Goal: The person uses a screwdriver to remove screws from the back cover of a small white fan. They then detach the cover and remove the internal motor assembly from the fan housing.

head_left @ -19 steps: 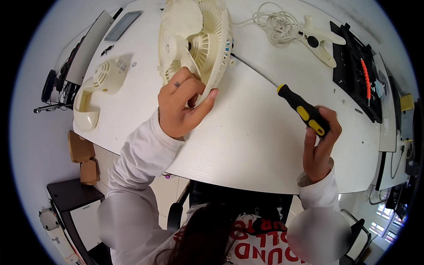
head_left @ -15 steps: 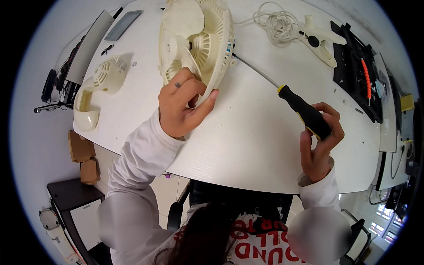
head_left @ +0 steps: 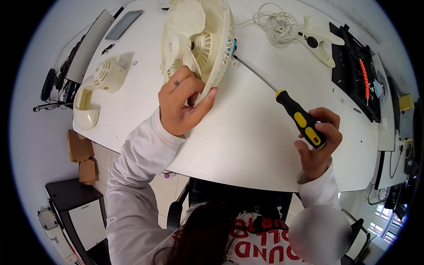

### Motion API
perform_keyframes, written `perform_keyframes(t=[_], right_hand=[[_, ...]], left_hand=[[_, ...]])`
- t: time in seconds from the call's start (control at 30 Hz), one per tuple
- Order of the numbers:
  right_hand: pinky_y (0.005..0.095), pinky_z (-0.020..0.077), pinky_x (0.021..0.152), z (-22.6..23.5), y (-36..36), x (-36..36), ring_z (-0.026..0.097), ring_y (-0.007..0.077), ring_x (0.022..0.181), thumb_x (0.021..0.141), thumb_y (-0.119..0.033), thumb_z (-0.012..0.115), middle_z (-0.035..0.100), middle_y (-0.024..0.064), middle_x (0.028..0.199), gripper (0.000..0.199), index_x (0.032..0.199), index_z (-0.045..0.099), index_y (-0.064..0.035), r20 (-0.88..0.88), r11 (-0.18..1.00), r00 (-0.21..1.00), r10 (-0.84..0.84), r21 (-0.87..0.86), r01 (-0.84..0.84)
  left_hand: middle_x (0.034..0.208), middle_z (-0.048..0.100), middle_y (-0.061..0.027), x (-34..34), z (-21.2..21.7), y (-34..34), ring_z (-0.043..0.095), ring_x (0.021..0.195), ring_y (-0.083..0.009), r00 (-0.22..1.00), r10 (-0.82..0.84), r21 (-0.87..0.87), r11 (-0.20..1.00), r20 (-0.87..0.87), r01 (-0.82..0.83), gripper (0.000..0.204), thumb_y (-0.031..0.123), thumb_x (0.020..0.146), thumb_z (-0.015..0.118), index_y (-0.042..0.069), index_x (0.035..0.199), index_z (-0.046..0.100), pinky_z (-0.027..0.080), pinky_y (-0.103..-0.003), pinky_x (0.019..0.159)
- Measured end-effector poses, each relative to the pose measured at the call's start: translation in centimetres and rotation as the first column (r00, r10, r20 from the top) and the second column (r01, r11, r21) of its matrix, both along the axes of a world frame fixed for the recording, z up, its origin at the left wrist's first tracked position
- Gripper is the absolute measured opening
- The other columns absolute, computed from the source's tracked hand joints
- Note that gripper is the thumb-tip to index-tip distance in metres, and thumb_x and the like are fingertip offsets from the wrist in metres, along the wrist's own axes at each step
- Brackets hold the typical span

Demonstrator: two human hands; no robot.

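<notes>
My left hand [head_left: 182,106] pinches the near rim of a cream fan head [head_left: 221,48], beside one of its blades. The fan stands on edge on the table, its blades facing left and its slotted rear grille facing right. A blue part [head_left: 234,46] shows at the back of the grille. In my right hand [head_left: 323,143], the fingers hold the end of a screwdriver's black-and-yellow handle [head_left: 297,114]. The screwdriver's shaft slants up to the left, with its tip beside the back of the grille; whether it touches a screw is hidden.
A curved cream housing [head_left: 108,75] lies on the left, with a grey tablet [head_left: 124,25] behind it. To the right are a coiled white cable [head_left: 278,30], a cream stand piece [head_left: 324,40] and a black tool case [head_left: 342,66] with an orange-handled tool [head_left: 365,79].
The screwdriver's handle has turned in my right hand, so its yellow patches now face up. Its tip has shifted slightly downward. My left hand keeps its hold on the fan.
</notes>
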State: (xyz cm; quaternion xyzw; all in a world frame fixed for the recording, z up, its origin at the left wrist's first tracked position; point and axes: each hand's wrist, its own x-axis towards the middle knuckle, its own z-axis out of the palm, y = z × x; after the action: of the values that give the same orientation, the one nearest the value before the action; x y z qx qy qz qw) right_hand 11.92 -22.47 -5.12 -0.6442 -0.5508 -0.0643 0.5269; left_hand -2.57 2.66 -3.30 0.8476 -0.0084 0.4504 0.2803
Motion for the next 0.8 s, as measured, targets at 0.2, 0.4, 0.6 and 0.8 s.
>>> perform_keyframes(t=[0.2,0.4,0.6,0.8], right_hand=[[0.0319,0.0538,0.074,0.9,0.5,0.0,0.054,0.0269,0.094,0.064,-0.005,0.079,0.042,0.0188,0.112,0.068,0.111,0.032,-0.0153,0.172,0.996,0.981,-0.091,0.021,0.088],[0.0329,0.0559,0.072,1.3,0.4,-0.6,0.054,0.0273,0.093,0.065,-0.002,0.078,0.038,0.0167,0.113,0.067,0.111,0.032,-0.0192,0.117,0.996,0.991,-0.063,0.063,0.056],[0.0348,0.0554,0.075,0.7,0.2,-0.7,0.054,0.0283,0.094,0.067,0.01,0.07,0.037,0.0158,0.111,0.065,0.112,0.033,-0.0198,0.193,0.99,0.972,-0.132,0.071,0.121],[0.0377,0.0529,0.082,0.9,0.8,-1.1,0.055,0.0287,0.097,0.063,0.015,0.069,0.04,0.0146,0.108,0.07,0.112,0.032,-0.0162,0.024,0.994,0.999,-0.047,0.102,0.044]], left_hand=[[0.061,0.038,-0.0028,0.0,0.0,0.0,0.032,0.045,-0.0103,1.0,-0.019,-0.013,1.0,0.022,0.02,0.02,0.0,0.066,0.07,0.004,0.065,0.05,0.025,-0.025,0.04],[0.061,0.038,-0.0028,0.0,-0.1,0.0,0.032,0.045,-0.0103,0.999,-0.029,-0.019,0.999,0.024,0.029,0.02,0.0,0.065,0.07,0.004,0.065,0.05,0.025,-0.025,0.04],[0.062,0.038,-0.0029,-0.1,-0.1,-0.2,0.031,0.046,-0.0102,0.999,-0.045,-0.027,0.999,0.001,0.045,0.019,-0.001,0.066,0.068,0.003,0.066,0.049,0.024,-0.024,0.042],[0.061,0.037,-0.0028,-0.1,0.0,-0.2,0.031,0.045,-0.0103,0.999,-0.034,-0.013,0.999,0.0,0.034,0.02,0.0,0.065,0.069,0.004,0.066,0.049,0.025,-0.025,0.041]])
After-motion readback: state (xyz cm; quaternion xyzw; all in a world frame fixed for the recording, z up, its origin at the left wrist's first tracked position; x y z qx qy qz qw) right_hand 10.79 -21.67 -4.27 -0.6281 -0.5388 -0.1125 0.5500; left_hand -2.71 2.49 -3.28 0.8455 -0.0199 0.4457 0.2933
